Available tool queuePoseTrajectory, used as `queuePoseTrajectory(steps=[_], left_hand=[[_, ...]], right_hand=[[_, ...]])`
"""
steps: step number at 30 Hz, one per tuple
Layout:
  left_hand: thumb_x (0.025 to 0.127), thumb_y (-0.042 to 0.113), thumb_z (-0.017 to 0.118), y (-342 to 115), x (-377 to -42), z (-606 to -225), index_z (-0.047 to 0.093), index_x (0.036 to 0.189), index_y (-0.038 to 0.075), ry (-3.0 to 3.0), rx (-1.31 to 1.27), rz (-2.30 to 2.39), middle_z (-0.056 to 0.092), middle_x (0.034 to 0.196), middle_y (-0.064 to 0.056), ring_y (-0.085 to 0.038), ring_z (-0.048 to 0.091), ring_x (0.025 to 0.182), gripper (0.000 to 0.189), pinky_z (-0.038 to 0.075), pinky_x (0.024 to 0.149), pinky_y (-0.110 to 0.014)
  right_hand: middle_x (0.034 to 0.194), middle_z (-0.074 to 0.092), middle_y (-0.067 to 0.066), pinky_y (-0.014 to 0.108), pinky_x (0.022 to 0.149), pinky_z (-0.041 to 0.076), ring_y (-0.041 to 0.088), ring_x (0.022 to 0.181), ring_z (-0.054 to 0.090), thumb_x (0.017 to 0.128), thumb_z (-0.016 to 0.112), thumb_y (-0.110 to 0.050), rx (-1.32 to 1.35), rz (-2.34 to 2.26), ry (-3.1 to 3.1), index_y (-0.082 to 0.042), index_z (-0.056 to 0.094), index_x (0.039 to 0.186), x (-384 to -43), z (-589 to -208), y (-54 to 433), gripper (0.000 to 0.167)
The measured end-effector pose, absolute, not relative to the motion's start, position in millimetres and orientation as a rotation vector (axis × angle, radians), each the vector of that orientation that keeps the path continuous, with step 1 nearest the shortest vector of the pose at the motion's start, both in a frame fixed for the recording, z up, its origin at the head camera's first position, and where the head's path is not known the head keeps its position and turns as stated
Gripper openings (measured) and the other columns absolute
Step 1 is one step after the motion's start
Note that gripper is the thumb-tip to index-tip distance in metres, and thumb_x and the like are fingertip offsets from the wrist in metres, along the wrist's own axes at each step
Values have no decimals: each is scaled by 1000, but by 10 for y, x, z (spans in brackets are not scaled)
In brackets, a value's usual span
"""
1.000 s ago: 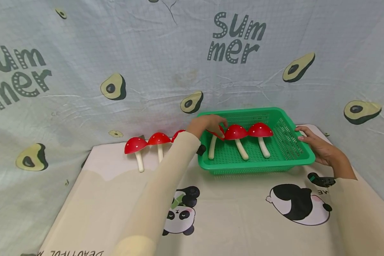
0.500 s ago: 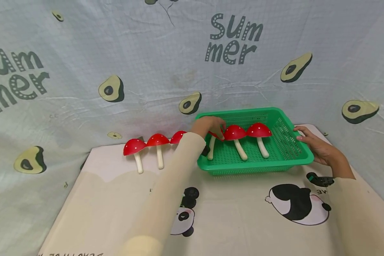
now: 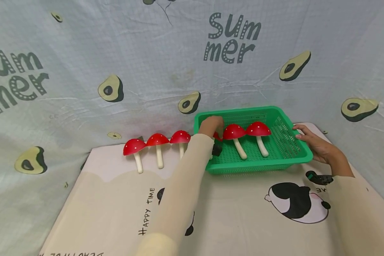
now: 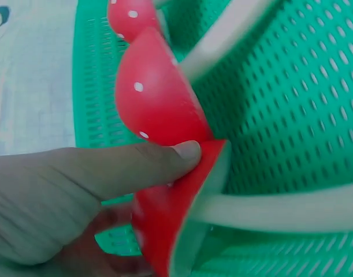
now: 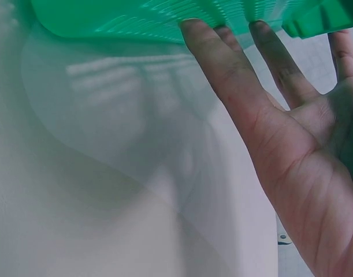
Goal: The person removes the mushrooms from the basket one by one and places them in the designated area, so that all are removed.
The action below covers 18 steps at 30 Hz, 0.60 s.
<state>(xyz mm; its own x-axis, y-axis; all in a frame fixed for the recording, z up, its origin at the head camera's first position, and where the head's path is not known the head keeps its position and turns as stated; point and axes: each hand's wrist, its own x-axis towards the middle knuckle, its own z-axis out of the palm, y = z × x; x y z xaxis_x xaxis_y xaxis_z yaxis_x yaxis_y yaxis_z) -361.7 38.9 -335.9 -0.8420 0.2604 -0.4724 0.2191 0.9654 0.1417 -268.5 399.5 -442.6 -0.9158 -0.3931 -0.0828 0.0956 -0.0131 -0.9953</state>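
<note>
My left hand (image 3: pixel 212 126) reaches into the left end of a green plastic basket (image 3: pixel 256 166). In the left wrist view its thumb lies on the red, white-dotted cap of a toy mushroom (image 4: pixel 188 190), with the fingers behind the cap. That mushroom's pale stem points away from the hand. Beside it in the basket lie a middle mushroom (image 3: pixel 234 131) and a right-hand mushroom (image 3: pixel 258 129), caps toward the back. My right hand (image 3: pixel 318 145) is at the basket's right side; in the right wrist view its fingers (image 5: pixel 222 72) extend to the green wall.
Left of the basket, three more red-capped mushrooms stand in a row on the table: a left one (image 3: pixel 135 147), a middle one (image 3: pixel 158 139) and one nearest the basket (image 3: pixel 180 137). A patterned cloth (image 3: pixel 153 71) hangs behind. The table cover (image 3: pixel 240 209) has panda prints.
My left wrist and forearm have swung to the right, uncovering the third mushroom on the table and hiding more of the gripped one. The right hand stays at the basket's side.
</note>
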Motion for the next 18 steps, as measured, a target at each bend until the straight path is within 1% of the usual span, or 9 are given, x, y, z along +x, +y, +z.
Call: queuePoseTrajectory(steps=[6, 11, 15, 18], left_hand=[[94, 20, 74, 420, -3534, -3477, 63, 126, 15, 2700, 406, -38, 60, 123, -2, -15, 53, 98, 35, 52, 83, -26], [93, 22, 75, 456, -3494, -3559, 65, 124, 15, 2736, 494, -171, 61, 122, -1, -16, 56, 99, 33, 54, 83, -29], [90, 23, 79, 487, -3478, -3568, 65, 126, 15, 2746, 579, -262, 61, 124, -2, -17, 57, 100, 40, 56, 84, -32], [89, 24, 80, 497, -3486, -3562, 64, 129, 15, 2745, 629, -322, 60, 126, -3, -17, 57, 101, 43, 56, 84, -32]], right_hand=[[122, 54, -1, 43, 73, 62, 20, 96, 72, 112, 34, -18, -331, -1982, 1939, -34, 30, 135, -2690, -4434, 3998, 28], [121, 55, -1, 44, 72, 62, 21, 95, 72, 112, 33, -19, -331, -1951, 1979, -35, 31, 135, -2709, -4425, 4008, 28], [121, 54, 0, 45, 72, 62, 21, 95, 72, 112, 34, -19, -305, -1951, 1989, -35, 31, 133, -2709, -4424, 4005, 26], [121, 54, -1, 44, 72, 62, 21, 95, 72, 112, 35, -20, -287, -1962, 1979, -35, 32, 132, -2699, -4428, 4002, 26]])
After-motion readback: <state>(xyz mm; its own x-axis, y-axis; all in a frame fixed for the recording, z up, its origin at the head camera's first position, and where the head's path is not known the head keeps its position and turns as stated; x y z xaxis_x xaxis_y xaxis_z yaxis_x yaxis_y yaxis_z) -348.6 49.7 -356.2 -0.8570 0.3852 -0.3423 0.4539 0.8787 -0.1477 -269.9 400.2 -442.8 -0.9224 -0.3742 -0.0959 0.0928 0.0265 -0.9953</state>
